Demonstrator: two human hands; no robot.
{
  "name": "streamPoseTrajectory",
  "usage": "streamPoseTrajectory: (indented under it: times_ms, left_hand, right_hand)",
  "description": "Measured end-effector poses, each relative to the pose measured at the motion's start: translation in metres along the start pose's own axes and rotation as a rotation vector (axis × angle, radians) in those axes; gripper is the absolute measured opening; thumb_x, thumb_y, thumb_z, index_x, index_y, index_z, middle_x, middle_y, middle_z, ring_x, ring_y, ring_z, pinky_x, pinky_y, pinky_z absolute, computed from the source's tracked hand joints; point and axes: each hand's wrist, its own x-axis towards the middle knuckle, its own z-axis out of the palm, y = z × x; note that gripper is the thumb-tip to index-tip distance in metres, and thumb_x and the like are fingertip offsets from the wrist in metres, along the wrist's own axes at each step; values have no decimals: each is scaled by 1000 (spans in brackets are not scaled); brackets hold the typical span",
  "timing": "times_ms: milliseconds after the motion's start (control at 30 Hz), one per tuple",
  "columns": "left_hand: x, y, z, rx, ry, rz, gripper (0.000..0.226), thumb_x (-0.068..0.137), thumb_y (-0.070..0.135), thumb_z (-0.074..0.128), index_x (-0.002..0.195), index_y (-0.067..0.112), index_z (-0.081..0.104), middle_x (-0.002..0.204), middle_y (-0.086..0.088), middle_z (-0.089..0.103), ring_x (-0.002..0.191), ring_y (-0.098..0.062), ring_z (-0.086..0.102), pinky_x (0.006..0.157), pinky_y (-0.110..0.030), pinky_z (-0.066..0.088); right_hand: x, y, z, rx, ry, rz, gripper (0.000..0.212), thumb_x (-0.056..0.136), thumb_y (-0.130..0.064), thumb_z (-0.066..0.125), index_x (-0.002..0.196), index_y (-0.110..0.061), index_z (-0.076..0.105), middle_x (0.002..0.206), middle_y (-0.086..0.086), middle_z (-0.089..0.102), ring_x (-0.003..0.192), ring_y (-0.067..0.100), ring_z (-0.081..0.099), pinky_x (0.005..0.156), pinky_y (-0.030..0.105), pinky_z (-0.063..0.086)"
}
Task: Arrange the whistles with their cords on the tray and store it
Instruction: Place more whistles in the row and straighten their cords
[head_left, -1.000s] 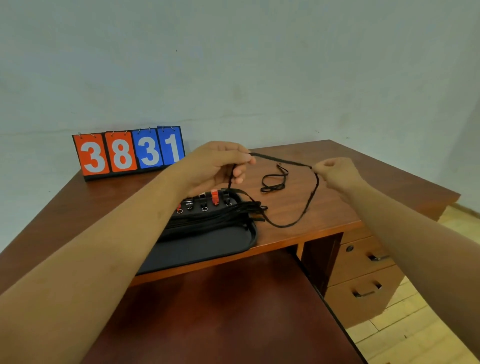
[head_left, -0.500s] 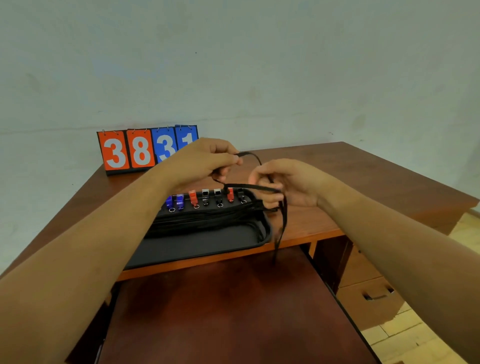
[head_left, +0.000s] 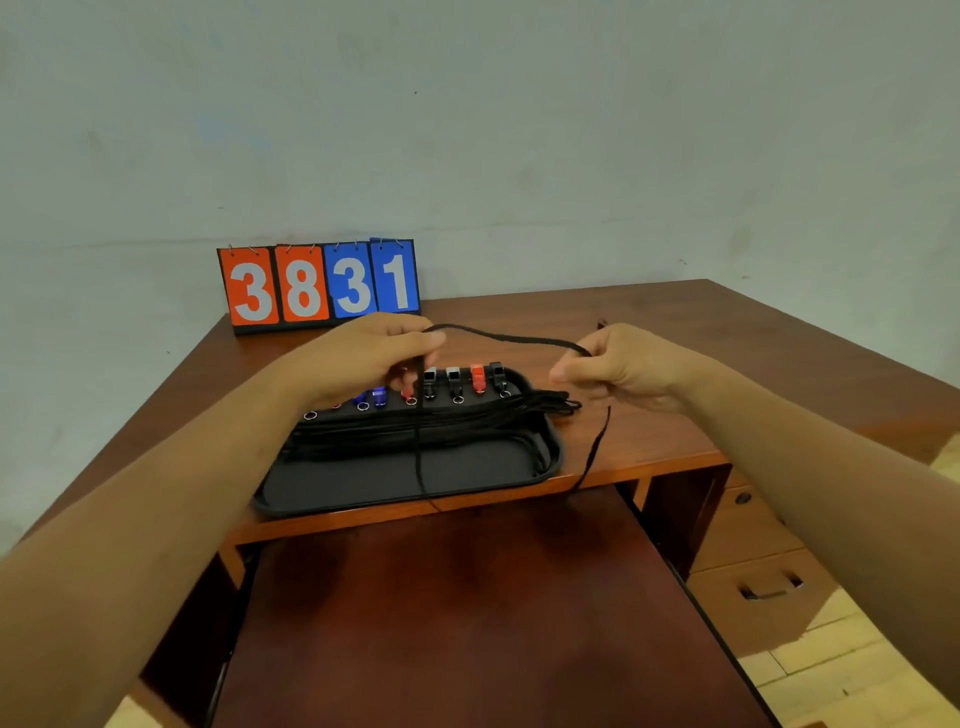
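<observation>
Whistles (head_left: 453, 382) stand in a row along the far side of a black tray (head_left: 363, 486): blue, red, black and orange ones, each with a small metal ring at its near end. Their black cords (head_left: 441, 428) lie bunched across the middle of the tray, the loops spilling just over its right rim. The tray sits at the near edge of a brown wooden desk (head_left: 727, 358)

Both hands hover above the row with one loose cord (head_left: 519, 340) stretched between them. The left hand (head_left: 371, 358) pinches it between thumb and curled fingers, and a strand drops from that pinch straight down across the tray floor. The right hand (head_left: 621, 371) has its fingers curled round the other part, and a strand hangs from it past the desk's front edge, just beside the tray's right end. Whether a whistle hangs on this cord I cannot tell

At the back of the desk a flip scoreboard (head_left: 319, 283) stands by the pale wall (head_left: 519, 156): white digits 3 and 8 on orange cards, 3 and 1 on blue cards. Below the desk's front edge a darker wooden shelf (head_left: 467, 597) juts toward the viewer, and to the right are drawers (head_left: 758, 577) with recessed handles
</observation>
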Motion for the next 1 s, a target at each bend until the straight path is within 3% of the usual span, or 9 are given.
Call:
streamPoseTrajectory:
  times_ms: [100, 200, 267, 333, 400, 467, 667, 867, 1000]
  left_hand:
    - [-2, 17, 9, 19, -40, 80, 36, 100, 41, 41, 90, 19, 69, 63, 11, 51, 61, -4, 47, 61, -17, 45]
    - [-1, 32, 16, 65, -54, 176, 31, 98, 43, 44, 98, 30, 72, 62, 16, 55, 58, 1, 50, 61, -12, 44]
    - [0, 36, 15, 80, -51, 205, 27, 98, 41, 47, 103, 30, 72, 68, 17, 61, 61, 0, 55, 65, -13, 45]
    - [-1, 32, 11, 94, -21, 206, 23, 98, 40, 49, 102, 34, 71, 64, 11, 55, 57, -6, 47, 59, -16, 43]
    - [-4, 20, 4, 92, 23, 162, 20, 98, 38, 50, 98, 36, 70, 65, 6, 52, 58, -9, 44, 58, -18, 40]
    - [-10, 2, -4, 69, 41, 88, 19, 97, 37, 52, 91, 33, 69, 66, 5, 55, 58, -10, 46, 60, -22, 43]
    - [-39, -49, -15, 113, -1, -30, 22, 96, 36, 53, 88, 25, 70, 66, 1, 64, 55, -14, 47, 60, -26, 42]
    - [-61, -85, -22, 146, 130, -148, 24, 97, 33, 55, 86, 20, 71, 68, -6, 68, 55, -12, 47, 60, -22, 42]
    - [-75, -103, -27, 165, 204, -203, 19, 96, 34, 57, 90, 22, 71, 74, -4, 72, 60, -7, 56, 67, -21, 44]
  right_hand:
    - [4, -6, 21, -45, -69, -23, 37, 83, -21, 76, 119, -15, 70, 111, 3, 72, 100, 15, 68, 88, 32, 53]
    - [5, -20, 49, 207, -262, -80, 49, 86, -15, 69, 133, -7, 55, 127, 10, 66, 122, 24, 61, 108, 40, 45]
    - [5, -25, 61, 304, -377, -105, 34, 92, -9, 63, 125, -4, 57, 107, 19, 71, 108, 33, 67, 101, 44, 49]
    - [3, -28, 68, 288, -390, -102, 10, 93, -7, 60, 103, -5, 61, 67, 7, 63, 70, 24, 67, 76, 37, 55]
    - [3, -28, 68, 274, -327, -75, 8, 95, -7, 60, 88, -10, 58, 52, -3, 42, 45, 12, 45, 51, 25, 41]
    - [4, -25, 65, 245, -239, -55, 13, 97, -9, 58, 84, -10, 55, 51, -5, 33, 40, 8, 29, 42, 21, 25]
    - [-5, -12, 60, -172, -106, -36, 22, 100, -26, 57, 104, -10, 72, 60, -2, 46, 49, 9, 33, 47, 21, 30]
    - [-1, 0, 59, -380, -23, -37, 16, 96, -32, 62, 93, -26, 77, 59, -6, 54, 56, 14, 44, 58, 29, 41]
    - [3, 6, 53, -533, 9, -56, 13, 96, -31, 62, 96, -29, 76, 65, -9, 63, 51, 1, 50, 59, 14, 41]
